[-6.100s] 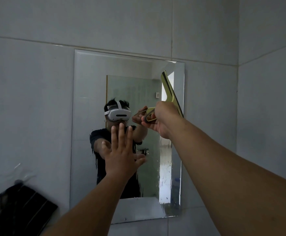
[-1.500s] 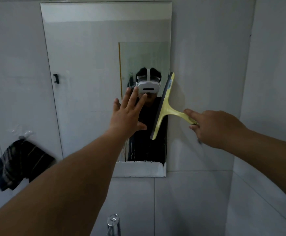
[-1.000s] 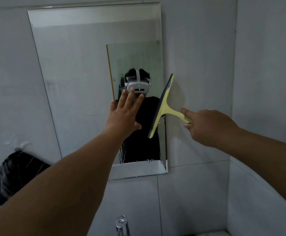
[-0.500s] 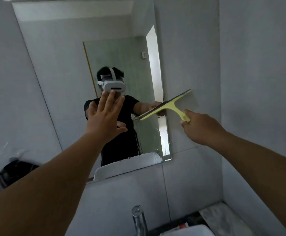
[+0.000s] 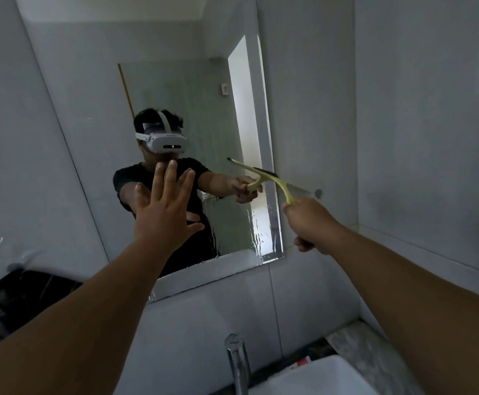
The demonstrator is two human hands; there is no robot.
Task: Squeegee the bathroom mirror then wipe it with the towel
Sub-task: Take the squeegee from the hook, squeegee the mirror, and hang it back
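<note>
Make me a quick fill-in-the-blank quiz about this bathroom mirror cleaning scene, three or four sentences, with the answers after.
1. The right hand grips the yellow squeegee by its ____.
2. The left hand is held out toward the mirror with its fingers ____.
3. Water streaks show on the mirror near its lower ____ corner.
4. The dark towel hangs on the wall to the ____ of the mirror.

Missing words: handle; spread; right; left
</note>
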